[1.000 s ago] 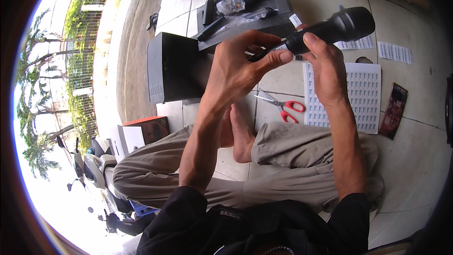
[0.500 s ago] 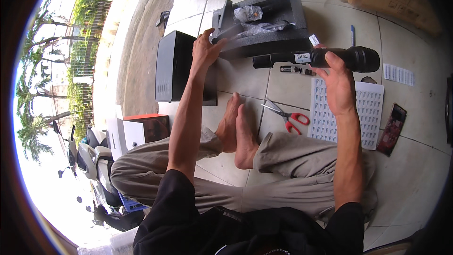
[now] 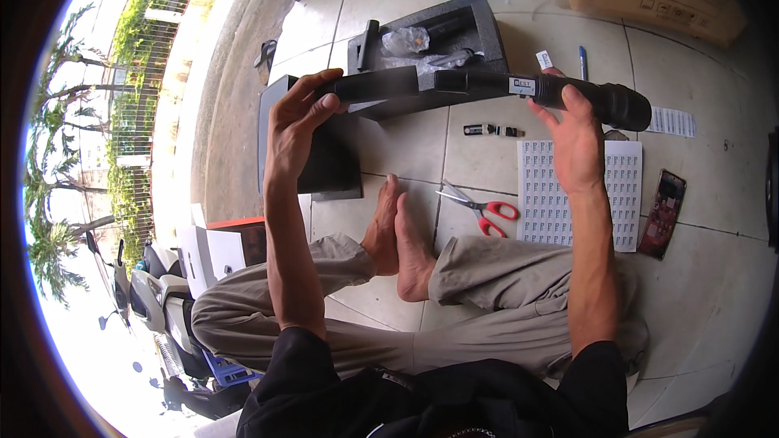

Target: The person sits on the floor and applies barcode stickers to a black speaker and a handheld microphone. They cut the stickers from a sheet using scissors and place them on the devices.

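My right hand (image 3: 578, 146) is closed around a black handheld microphone (image 3: 487, 83), held level with its head to the right. A white sticker is on the microphone's body. Just beyond my right fingertips shows a small white label (image 3: 544, 59); whether they hold it I cannot tell. My left hand (image 3: 296, 118) grips a black tube-shaped sleeve (image 3: 377, 85) by its left end. The sleeve is roughly in line with the microphone's narrow end, a small gap between them. Both are above the floor, in front of a dark foam tray (image 3: 492, 36) with plastic-wrapped parts.
Red-handled scissors (image 3: 491, 215), a sticker sheet (image 3: 545, 195), small batteries (image 3: 492, 130), a phone (image 3: 663, 215) and a blue pen (image 3: 583, 63) lie on the tiles. A black box (image 3: 276, 105) stands left, a cardboard carton (image 3: 657, 0) far right. My bare feet (image 3: 414, 255) are in the middle.
My left hand has come away from the foam tray with the sleeve, towards the microphone's narrow end. The microphone now tilts slightly, head lower. The view has shifted a little.
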Tool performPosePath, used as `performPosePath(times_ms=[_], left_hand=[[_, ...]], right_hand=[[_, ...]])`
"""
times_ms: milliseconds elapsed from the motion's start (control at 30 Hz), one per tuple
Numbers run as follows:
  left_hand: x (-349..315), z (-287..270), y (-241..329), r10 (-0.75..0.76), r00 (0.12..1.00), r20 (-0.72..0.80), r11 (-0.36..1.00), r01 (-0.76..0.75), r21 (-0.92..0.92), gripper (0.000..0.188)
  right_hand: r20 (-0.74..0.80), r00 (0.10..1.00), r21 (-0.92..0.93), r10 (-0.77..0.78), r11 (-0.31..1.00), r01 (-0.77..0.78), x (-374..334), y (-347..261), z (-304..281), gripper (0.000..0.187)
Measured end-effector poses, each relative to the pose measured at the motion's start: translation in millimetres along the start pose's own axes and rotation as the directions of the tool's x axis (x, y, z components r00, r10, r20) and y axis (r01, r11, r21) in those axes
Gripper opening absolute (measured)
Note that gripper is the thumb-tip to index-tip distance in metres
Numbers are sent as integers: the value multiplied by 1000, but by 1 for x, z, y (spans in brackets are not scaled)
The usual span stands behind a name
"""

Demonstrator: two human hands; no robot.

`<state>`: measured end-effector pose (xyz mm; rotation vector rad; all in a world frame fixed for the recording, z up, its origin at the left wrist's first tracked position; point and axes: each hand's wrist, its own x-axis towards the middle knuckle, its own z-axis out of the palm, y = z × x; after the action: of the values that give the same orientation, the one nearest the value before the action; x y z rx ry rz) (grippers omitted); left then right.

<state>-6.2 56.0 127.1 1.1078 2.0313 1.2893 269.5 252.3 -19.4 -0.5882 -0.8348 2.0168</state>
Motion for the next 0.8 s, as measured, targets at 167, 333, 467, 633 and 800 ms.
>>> performPosePath(times_ms=[167,333,467,633,800], left_hand=[[-1,20,29,-33,999,21,999,33,18,40],[1,39,46,-104,988,114,985,118,-126,41],[5,64,54,-178,968,179,980,190,-52,42],[9,96,65,-282,943,177,958,268,99,44],[6,103,64,97,991,91,992,-104,67,42]], right_hand=[[42,998,-6,-37,999,37,-2,-5,0,46],[91,995,-13,-49,999,51,-3,-10,-2,51],[125,988,-45,-95,994,101,-7,-5,6,60],[130,988,4,-83,997,83,-12,-1,12,58],[98,994,28,-53,998,51,-10,-8,6,56]])
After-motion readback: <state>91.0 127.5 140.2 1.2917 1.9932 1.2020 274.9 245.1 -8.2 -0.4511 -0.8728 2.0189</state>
